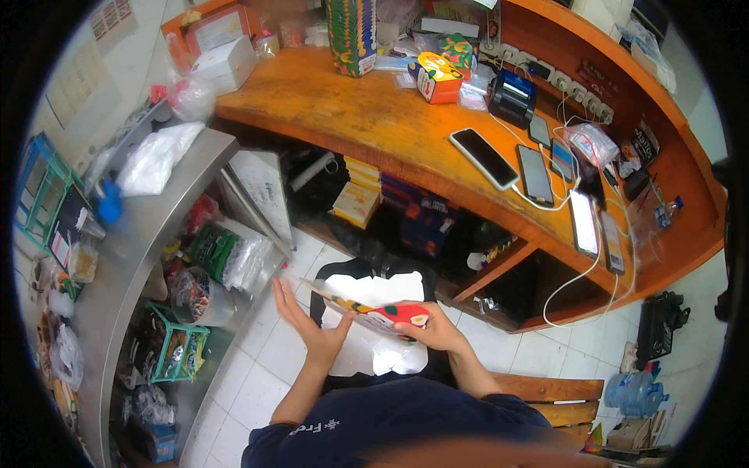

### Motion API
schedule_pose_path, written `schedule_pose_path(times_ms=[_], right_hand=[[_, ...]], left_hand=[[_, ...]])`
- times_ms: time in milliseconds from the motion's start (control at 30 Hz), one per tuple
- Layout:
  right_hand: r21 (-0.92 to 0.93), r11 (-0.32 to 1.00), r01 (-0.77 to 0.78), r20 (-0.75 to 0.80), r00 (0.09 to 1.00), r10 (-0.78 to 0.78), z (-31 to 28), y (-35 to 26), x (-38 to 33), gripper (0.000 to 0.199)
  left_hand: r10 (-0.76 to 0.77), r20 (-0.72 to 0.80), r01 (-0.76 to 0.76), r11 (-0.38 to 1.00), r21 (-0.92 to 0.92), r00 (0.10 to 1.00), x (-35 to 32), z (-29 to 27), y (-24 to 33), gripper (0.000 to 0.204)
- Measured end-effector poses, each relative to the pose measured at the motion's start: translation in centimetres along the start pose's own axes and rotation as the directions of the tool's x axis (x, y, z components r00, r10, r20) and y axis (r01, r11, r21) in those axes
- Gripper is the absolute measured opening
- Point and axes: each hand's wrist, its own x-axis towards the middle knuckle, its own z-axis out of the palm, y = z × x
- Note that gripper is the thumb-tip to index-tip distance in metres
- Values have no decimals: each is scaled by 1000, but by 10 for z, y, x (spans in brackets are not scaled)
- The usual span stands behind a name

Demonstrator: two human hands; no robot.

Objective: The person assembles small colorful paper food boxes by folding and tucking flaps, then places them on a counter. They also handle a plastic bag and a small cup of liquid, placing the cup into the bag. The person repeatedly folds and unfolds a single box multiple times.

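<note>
A colourful printed carton blank (382,315), red, yellow and green, is tilted up in front of my body. My right hand (438,329) grips its right end, thumb on the printed face. At its other end is my left hand (310,326), fingers stretched out and apart, with the thumb close to or touching the carton's edge. More flat card blanks, white side up (399,357), lie across my lap beneath both hands. Whether the tilted blank is partly folded is hard to see.
The orange wooden desk (289,90) ahead carries a tall stack of printed cartons (351,35), a folded printed box (437,76), a black device (512,97) and several phones on charging cables. A steel counter (148,234) with shelves stands left. A wooden stool (558,388) is at right.
</note>
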Motion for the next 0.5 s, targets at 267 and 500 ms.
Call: schedule_pose_path(times_ms=[267,500], right_hand=[[145,987,67,-448,894,5,37,-43,16,24],[135,990,-41,-346,934,86,22,-38,13,33]], left_hand=[[-291,653,711,371,-597,699,13,19,28,39],[-320,479,573,530,-625,818,35,14,42,17]])
